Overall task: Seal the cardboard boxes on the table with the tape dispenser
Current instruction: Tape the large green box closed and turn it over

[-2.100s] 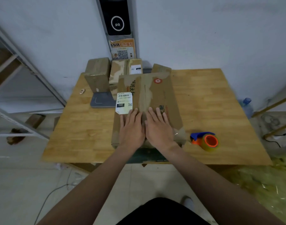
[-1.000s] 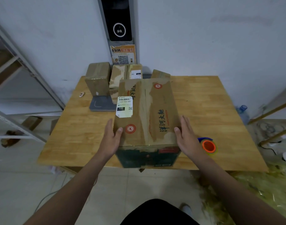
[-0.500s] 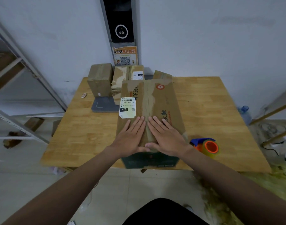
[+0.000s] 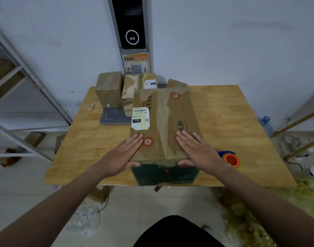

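A long brown cardboard box (image 4: 163, 120) lies lengthwise in the middle of the wooden table (image 4: 223, 122), its flaps closed with a strip of tape over the centre seam and a white shipping label at its left. My left hand (image 4: 120, 155) lies flat on the box's near left corner, thumb hooked over the front edge. My right hand (image 4: 197, 150) lies flat on the near right part, thumb also over the front edge. The tape dispenser (image 4: 229, 158), blue with an orange roll core, rests on the table just right of my right wrist.
Three smaller cardboard boxes (image 4: 109, 90) stand at the table's back, one on a grey scale (image 4: 113, 117). A metal shelf (image 4: 19, 97) is at the left. Plastic wrap and debris lie on the floor; a water bottle (image 4: 265, 123) stands right of the table.
Both hands slid apart from the centre seam toward the box's near corners, fingers still flat on top. The box and dispenser stayed put.
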Demonstrator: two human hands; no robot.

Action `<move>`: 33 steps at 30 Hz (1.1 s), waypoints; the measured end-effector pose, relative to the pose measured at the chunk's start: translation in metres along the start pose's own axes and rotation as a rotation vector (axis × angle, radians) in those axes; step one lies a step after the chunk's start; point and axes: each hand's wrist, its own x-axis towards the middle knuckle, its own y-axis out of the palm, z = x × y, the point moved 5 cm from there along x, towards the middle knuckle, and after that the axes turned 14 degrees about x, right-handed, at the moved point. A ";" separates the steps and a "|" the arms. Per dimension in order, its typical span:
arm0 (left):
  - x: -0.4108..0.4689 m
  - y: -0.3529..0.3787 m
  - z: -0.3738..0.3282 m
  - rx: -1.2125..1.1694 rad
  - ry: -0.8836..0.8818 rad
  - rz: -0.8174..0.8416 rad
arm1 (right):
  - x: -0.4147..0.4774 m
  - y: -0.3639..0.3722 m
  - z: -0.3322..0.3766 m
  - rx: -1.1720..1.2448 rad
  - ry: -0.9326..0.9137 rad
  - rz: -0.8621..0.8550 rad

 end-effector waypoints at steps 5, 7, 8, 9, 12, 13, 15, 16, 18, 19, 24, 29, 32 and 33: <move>-0.003 -0.007 0.006 -0.143 0.020 0.100 | -0.001 -0.002 0.003 0.016 0.016 -0.024; -0.001 -0.008 0.013 -0.164 0.055 0.156 | -0.001 -0.002 0.003 0.016 0.018 -0.026; 0.000 -0.008 0.018 -0.167 0.065 0.175 | -0.001 -0.002 0.004 0.018 0.019 -0.026; 0.002 -0.008 0.021 -0.166 0.074 0.187 | -0.001 -0.002 0.004 0.020 0.019 -0.033; 0.007 -0.008 0.024 -0.185 0.089 0.172 | -0.001 -0.002 0.004 0.022 0.024 -0.047; 0.007 -0.008 0.024 -0.203 0.083 0.158 | -0.001 -0.001 0.004 0.022 0.028 -0.045; 0.006 -0.007 0.022 -0.237 0.058 0.127 | -0.001 -0.001 0.004 0.022 0.034 -0.050; 0.005 -0.006 0.021 -0.249 0.043 0.106 | -0.002 -0.001 0.004 0.026 0.035 -0.055; 0.003 -0.002 0.016 -0.251 0.014 0.064 | -0.001 -0.002 0.006 0.032 0.040 -0.065; 0.002 0.000 0.014 -0.245 -0.001 0.046 | -0.001 -0.002 0.006 0.033 0.043 -0.072; 0.000 -0.003 0.007 -0.202 -0.076 -0.007 | -0.001 0.000 0.008 0.037 0.054 -0.088; 0.016 -0.019 -0.029 -0.005 -0.229 -0.046 | -0.002 0.001 0.007 0.037 0.059 -0.091; 0.042 -0.026 -0.063 0.070 -0.211 -0.097 | -0.003 0.000 0.004 0.086 0.041 -0.075; 0.050 -0.026 -0.073 0.088 -0.182 -0.114 | -0.003 -0.001 0.002 0.123 0.032 -0.067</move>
